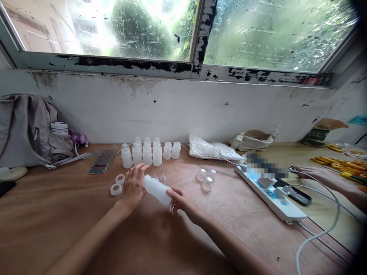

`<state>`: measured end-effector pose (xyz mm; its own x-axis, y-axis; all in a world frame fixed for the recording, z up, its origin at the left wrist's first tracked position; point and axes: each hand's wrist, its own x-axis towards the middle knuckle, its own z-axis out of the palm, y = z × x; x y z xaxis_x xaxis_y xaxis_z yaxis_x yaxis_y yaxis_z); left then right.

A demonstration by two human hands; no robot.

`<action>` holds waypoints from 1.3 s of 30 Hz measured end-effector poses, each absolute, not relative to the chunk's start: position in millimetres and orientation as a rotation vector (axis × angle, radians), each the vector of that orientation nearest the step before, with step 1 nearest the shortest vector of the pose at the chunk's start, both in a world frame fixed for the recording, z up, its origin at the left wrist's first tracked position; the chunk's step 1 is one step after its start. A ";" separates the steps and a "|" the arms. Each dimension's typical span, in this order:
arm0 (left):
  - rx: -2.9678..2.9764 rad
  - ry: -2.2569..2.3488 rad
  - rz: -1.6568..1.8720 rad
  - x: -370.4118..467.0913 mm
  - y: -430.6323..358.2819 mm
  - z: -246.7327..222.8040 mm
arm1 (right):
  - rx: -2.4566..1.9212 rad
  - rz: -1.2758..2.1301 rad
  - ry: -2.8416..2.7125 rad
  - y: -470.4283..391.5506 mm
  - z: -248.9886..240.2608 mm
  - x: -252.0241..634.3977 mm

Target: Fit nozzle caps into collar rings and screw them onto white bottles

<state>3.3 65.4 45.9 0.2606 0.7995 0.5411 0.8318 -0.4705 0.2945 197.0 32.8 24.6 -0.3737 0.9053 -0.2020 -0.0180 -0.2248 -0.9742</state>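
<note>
A frosted white bottle [157, 189] lies tilted between my two hands above the wooden table. My right hand [178, 200] grips its lower end with thumb and fingers. At its neck end, my left hand [134, 187] has its fingers closed around the top, and what they cover there is hidden. Two white rings [116, 189] lie just left of my left hand. Behind the bottle are small clear pieces [162, 177], partly hidden. Several frosted bottles [147, 152] stand upright near the wall, with two shorter ones [171, 150] beside them.
Three clear round caps [206, 185] lie right of centre. Farther right are a white power strip [271, 194] with cables and another person's hand [311, 173]. White plastic bags [213, 149] and a beige pouch [254, 140] sit by the wall. A grey backpack [28, 130] stands left.
</note>
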 end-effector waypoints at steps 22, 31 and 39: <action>-2.734 -2.146 -2.408 4.5 32.0 29.0 | -1.660 0.039 -1.633 51.0 10.5 313.9; -2.584 -2.318 -2.297 -19.0 25.3 14.3 | -1.529 0.575 -1.498 58.9 13.5 311.9; -2.487 -2.359 -2.420 -22.8 29.1 11.3 | -1.029 1.285 -1.254 72.4 44.2 226.0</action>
